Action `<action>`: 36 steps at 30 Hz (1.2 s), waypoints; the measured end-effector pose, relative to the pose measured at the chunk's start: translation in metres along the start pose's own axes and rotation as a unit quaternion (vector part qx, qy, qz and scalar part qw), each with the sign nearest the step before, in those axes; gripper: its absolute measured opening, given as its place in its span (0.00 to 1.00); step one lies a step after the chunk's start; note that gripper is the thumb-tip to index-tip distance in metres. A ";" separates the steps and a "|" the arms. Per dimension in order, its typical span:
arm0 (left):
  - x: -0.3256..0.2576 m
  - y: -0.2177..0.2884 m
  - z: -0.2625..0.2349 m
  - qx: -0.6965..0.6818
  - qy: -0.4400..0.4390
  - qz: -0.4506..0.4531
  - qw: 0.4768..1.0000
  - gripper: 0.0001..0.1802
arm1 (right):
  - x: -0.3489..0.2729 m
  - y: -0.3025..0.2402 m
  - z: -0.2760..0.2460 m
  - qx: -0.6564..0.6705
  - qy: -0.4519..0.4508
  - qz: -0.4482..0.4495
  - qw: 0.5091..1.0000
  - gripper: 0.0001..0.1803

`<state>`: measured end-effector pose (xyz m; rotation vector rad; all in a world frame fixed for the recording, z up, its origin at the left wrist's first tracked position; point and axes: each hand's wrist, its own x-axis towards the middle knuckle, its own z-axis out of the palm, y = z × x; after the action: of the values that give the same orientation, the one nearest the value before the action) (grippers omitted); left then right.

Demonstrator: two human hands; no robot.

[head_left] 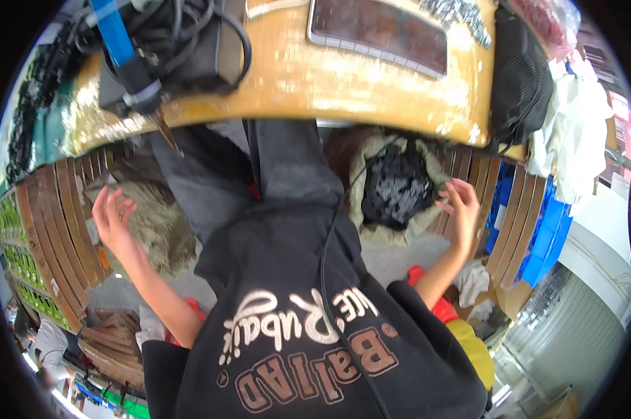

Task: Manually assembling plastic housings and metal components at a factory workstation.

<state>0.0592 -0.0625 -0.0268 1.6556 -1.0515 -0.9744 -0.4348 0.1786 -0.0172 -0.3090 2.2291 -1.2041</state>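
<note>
The right hand [460,209] is open with fingers curled, holding nothing, at the right rim of a pale sack [375,227] full of black pieces [398,187]. The left hand [114,222], open and empty, hovers beside a grey-green sack [158,227], perhaps brushing it. Beyond both, the worn yellow bench [315,77] carries a blue-handled tool [127,59].

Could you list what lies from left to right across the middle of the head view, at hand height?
Wooden slats → left hand → tan sack → black hoodie → open sack of black pieces → right hand → blue crates.
</note>
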 end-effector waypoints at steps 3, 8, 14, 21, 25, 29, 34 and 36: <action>0.017 0.028 -0.008 -0.016 0.081 0.094 0.992 0.16 | -0.021 -0.105 0.019 0.045 -0.080 -0.130 0.987 0.11; 0.048 0.081 0.012 -0.009 0.085 0.202 0.976 0.16 | 0.051 -0.185 0.074 -0.007 -0.112 -0.367 0.923 0.10; 0.106 0.118 0.056 0.236 -0.003 0.367 0.900 0.17 | 0.149 -0.227 0.124 -0.269 -0.025 -0.491 0.828 0.16; 0.144 0.140 0.049 0.343 -0.039 0.495 0.798 0.24 | 0.164 -0.237 0.148 -0.342 0.015 -0.520 0.782 0.08; 0.142 0.136 0.061 0.331 -0.039 0.508 0.794 0.19 | 0.147 -0.236 0.151 -0.369 0.059 -0.510 0.775 0.05; 0.147 0.133 0.065 0.259 0.059 0.514 0.815 0.09 | 0.131 -0.240 0.149 -0.392 0.101 -0.475 0.782 0.05; 0.136 0.143 0.061 0.034 0.092 0.381 0.919 0.08 | 0.127 -0.236 0.141 -0.371 0.112 -0.477 0.789 0.04; 0.136 0.143 0.052 -0.122 0.090 0.312 0.938 0.09 | 0.127 -0.238 0.139 -0.362 0.117 -0.471 0.796 0.04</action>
<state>0.0252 -0.2354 0.0763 1.0725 -1.1726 -0.4946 -0.4718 -0.1095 0.0710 -1.8340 2.7548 -0.7073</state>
